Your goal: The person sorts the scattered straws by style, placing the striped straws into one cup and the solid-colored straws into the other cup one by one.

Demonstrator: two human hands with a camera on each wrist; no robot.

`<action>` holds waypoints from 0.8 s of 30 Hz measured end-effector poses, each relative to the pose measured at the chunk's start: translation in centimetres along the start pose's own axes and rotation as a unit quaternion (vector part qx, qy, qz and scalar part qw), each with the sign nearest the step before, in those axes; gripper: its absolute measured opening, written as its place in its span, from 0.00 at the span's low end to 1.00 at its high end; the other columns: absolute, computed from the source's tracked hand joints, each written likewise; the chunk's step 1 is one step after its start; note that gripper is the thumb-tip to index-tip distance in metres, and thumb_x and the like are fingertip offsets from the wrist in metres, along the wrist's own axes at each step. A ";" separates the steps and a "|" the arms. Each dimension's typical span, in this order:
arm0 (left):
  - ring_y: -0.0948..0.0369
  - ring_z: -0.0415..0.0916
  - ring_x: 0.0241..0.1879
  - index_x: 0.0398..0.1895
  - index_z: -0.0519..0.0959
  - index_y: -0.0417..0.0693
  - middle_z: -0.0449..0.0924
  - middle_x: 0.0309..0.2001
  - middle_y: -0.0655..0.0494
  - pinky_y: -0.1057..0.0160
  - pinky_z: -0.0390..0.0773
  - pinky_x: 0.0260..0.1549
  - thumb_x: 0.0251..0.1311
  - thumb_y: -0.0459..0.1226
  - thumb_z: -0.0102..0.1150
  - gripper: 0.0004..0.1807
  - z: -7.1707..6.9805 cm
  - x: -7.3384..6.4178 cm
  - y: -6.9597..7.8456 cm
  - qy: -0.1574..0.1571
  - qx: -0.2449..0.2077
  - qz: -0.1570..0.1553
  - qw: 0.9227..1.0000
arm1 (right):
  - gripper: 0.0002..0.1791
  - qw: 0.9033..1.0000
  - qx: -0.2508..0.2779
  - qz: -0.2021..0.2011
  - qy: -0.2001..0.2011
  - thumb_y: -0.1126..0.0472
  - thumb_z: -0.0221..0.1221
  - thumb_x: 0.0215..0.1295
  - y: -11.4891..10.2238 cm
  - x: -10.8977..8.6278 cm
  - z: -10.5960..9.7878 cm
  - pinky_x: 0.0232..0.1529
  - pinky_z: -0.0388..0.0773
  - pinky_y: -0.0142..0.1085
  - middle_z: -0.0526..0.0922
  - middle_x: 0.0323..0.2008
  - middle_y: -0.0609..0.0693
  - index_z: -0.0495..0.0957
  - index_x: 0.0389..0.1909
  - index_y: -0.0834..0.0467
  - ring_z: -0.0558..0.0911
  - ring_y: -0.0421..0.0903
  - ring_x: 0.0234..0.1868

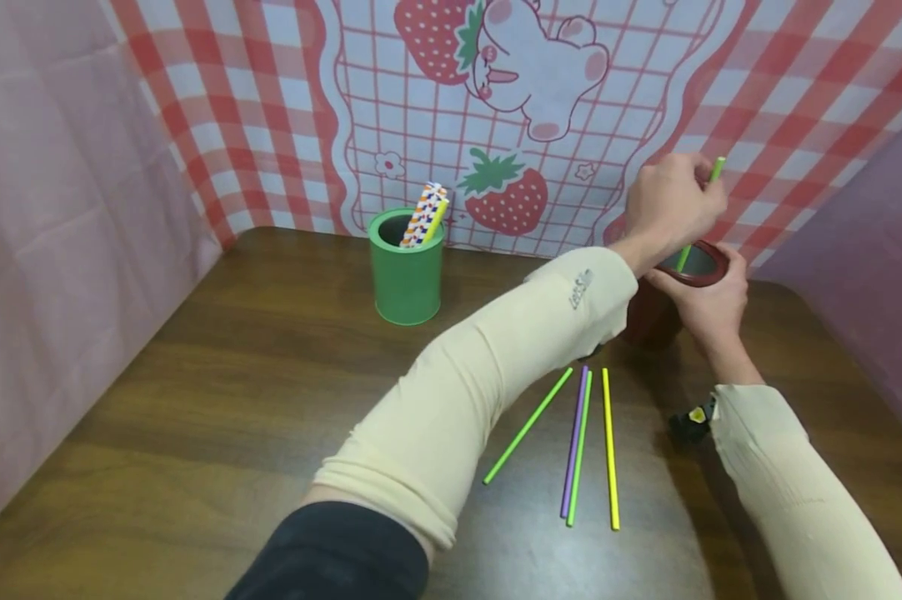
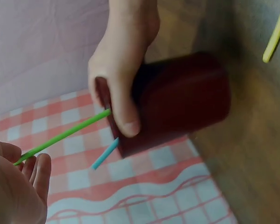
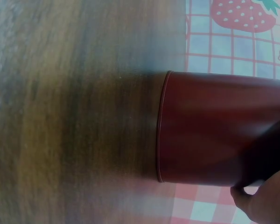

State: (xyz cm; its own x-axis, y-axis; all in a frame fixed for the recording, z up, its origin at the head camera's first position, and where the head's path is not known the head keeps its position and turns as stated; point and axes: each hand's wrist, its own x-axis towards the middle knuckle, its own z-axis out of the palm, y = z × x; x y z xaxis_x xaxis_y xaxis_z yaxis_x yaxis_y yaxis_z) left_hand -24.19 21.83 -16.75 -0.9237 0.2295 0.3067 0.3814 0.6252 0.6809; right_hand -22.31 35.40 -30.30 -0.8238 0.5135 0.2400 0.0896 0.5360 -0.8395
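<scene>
My left hand (image 1: 672,200) reaches across to the right and pinches a light green straw (image 1: 716,171) near its top end. That straw's lower end is inside the mouth of a dark red cylindrical cup (image 2: 186,102). My right hand (image 1: 717,300) grips the cup around its rim (image 1: 709,277), the thumb on the near side. A light blue straw (image 2: 105,154) also pokes out of the cup in the left wrist view. In the right wrist view the cup's side (image 3: 210,126) fills much of the right, with part of a hand (image 3: 270,200) at the lower corner.
Two green straws (image 1: 528,427), a purple straw (image 1: 573,442) and a yellow straw (image 1: 610,450) lie on the wooden table (image 1: 196,433). Further left stands a green cup (image 1: 408,279) with patterned straws (image 1: 424,215) and a yellow straw (image 1: 438,219). A strawberry-print cloth (image 1: 271,108) hangs behind.
</scene>
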 end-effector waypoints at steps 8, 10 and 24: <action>0.77 0.72 0.34 0.36 0.81 0.69 0.78 0.31 0.78 0.79 0.68 0.32 0.61 0.50 0.59 0.04 3.3 -1.3 -1.5 0.002 0.010 -0.007 1.000 | 0.47 0.999 0.009 -0.019 0.025 0.46 0.70 0.49 0.3 -0.1 0.0 0.61 0.64 0.33 0.64 0.66 0.49 0.57 0.68 0.46 0.65 0.44 0.62; 0.76 0.72 0.33 0.34 0.81 0.68 0.77 0.29 0.78 0.78 0.68 0.31 0.60 0.50 0.59 0.03 3.9 -1.5 -1.8 0.008 0.009 -0.010 1.000 | 0.46 0.999 0.005 -0.015 0.027 0.48 0.69 0.49 0.3 -0.1 0.0 0.60 0.64 0.33 0.64 0.66 0.49 0.57 0.68 0.47 0.65 0.44 0.63; 0.74 0.73 0.34 0.31 0.83 0.71 0.80 0.29 0.78 0.77 0.68 0.31 0.57 0.51 0.61 0.03 5.7 -2.1 -3.3 0.031 0.017 -0.028 0.999 | 0.43 0.999 0.000 0.006 0.044 0.48 0.66 0.50 0.4 0.2 0.3 0.59 0.64 0.32 0.67 0.65 0.51 0.59 0.68 0.46 0.67 0.45 0.61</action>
State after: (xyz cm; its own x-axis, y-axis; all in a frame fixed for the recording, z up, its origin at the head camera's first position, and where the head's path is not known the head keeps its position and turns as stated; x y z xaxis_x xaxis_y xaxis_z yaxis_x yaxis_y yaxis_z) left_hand -23.68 23.54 -23.48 -0.9390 0.1481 0.3105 0.3275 0.6607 0.6754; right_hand -22.60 35.51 -30.70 -0.7706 0.5769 0.2708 0.1000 0.5291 -0.8427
